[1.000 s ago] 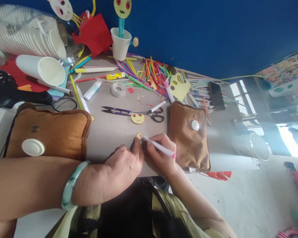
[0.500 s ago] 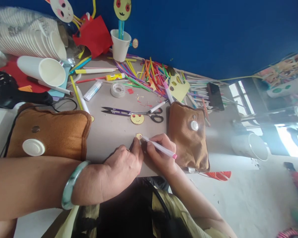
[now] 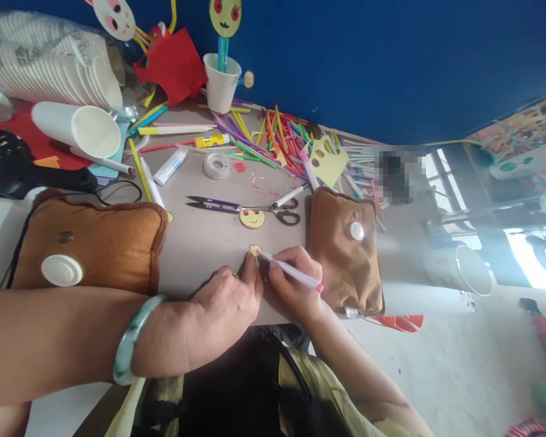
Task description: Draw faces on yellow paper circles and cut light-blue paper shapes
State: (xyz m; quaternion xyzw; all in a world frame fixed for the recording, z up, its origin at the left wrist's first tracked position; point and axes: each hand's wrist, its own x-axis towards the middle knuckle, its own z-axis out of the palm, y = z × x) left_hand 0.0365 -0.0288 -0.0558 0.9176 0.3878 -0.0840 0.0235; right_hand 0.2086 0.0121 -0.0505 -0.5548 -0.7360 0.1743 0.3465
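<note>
A small yellow paper disc [image 3: 255,249] lies on the table, its lower edge under the fingertips of my left hand [image 3: 230,300]. Those fingers are bent and close together, pinning it down. Between the thumb and fingers of my right hand [image 3: 300,282] is a white felt-tip pen [image 3: 295,274] with a pink end. Its tip meets the disc or hovers just over it; which one I cannot tell. Just beyond lies a larger yellow smiley face [image 3: 252,219] with red eyes, partly under dark-handled scissors [image 3: 213,204].
Brown cushion-like warmers flank my hands, one at left [image 3: 95,243] and one at right [image 3: 346,255]. Farther back are a tape roll [image 3: 217,165], a glue stick [image 3: 212,141], coloured pipe cleaners [image 3: 277,136] and a white cup [image 3: 221,85]. A black glue gun [image 3: 36,170] rests at left.
Hands, pen and disc keep practically the same places. The view has shifted very slightly, and a blurred patch now covers the dark phone-like object at the right.
</note>
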